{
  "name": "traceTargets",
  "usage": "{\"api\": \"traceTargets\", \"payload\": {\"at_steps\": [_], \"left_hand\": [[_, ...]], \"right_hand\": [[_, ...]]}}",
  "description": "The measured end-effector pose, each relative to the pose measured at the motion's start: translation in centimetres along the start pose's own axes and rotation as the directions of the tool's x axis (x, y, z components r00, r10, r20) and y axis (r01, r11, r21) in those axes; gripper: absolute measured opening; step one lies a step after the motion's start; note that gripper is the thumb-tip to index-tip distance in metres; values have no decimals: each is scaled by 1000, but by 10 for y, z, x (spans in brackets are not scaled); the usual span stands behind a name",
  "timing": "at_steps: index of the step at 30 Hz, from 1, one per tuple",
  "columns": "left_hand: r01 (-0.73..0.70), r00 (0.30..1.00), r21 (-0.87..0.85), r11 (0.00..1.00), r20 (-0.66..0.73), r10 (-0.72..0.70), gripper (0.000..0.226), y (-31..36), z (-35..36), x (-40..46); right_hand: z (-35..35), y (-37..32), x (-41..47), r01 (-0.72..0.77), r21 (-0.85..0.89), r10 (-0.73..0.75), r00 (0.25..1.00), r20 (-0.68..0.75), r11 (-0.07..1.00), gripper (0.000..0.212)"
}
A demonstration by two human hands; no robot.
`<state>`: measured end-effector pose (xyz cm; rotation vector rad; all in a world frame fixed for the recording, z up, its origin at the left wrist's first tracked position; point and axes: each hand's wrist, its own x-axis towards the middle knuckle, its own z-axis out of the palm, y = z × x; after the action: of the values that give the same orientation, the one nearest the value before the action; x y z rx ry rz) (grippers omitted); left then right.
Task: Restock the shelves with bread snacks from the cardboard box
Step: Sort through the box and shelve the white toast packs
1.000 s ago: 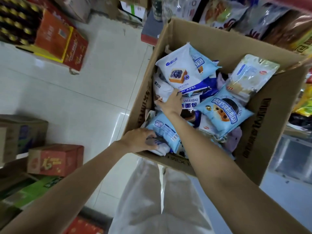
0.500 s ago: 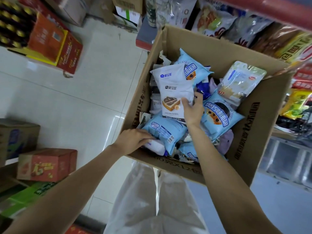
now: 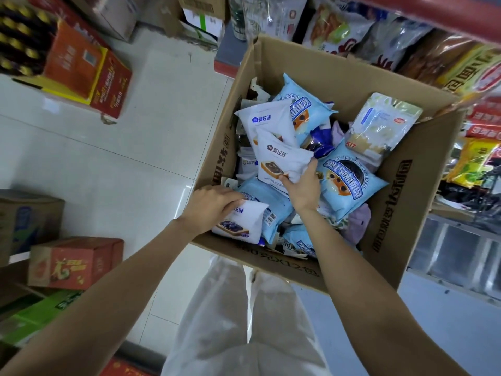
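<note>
An open cardboard box stands before me, full of bread snack packets in white and light blue. My right hand grips the lower edge of a white packet with a toast picture, lifted above the pile. My left hand grips another white packet with a dark toast picture at the box's near left corner. A second white packet stands behind the raised one. A large light blue packet lies right of my right hand, and a pale green-white packet leans at the far right.
Shelves with bagged snacks run along the top and right. Orange-red cartons sit on the tiled floor at the upper left. More cartons stand at the lower left. My white trousers show below the box.
My right hand drew a white packet up out of the pile and now holds it lower and nearer me. My left hand has pulled another white packet up at the near left corner.
</note>
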<state>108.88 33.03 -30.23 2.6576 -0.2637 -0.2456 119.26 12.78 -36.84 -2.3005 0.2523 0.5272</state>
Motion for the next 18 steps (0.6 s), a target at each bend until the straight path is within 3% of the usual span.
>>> {"api": "traceTargets", "payload": {"at_steps": [3, 9, 13, 18], "left_hand": [[92, 991, -7, 996, -97, -93, 36, 9, -25, 1], [376, 859, -349, 859, -217, -464, 35, 24, -84, 15], [365, 804, -484, 795, -268, -531, 32, 35, -123, 32], [223, 779, -574, 788, -380, -498, 36, 60, -183, 55]], "right_hand": [[-17, -10, -9, 122, -31, -124, 991, -41, 992, 55], [-115, -36, -37, 201, -64, -206, 973, -105, 978, 43], [-194, -77, -71, 271, 115, -254, 956, -145, 956, 51], [-266, -125, -106, 438, 230, -394, 894, -214, 869, 49]]}}
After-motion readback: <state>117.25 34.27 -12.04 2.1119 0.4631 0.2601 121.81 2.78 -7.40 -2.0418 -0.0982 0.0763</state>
